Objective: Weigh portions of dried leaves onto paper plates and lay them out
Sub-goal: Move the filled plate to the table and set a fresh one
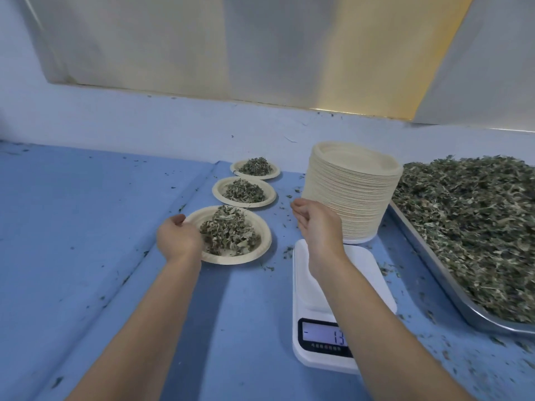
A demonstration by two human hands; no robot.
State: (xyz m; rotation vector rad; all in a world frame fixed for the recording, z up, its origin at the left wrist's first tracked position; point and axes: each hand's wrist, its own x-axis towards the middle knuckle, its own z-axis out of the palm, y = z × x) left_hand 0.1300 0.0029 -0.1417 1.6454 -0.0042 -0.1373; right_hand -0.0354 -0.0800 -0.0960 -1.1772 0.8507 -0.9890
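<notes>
Gripping near plate [260, 245] at its left rim with left hand [178, 238], fingers curled round it; right hand [317, 227] loosely curled, empty, beside stack [353, 198], above scale [301, 273].

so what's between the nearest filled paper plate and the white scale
Just blue table with loose dried leaf crumbs between beige paper plate and white digital scale, head view.
</notes>
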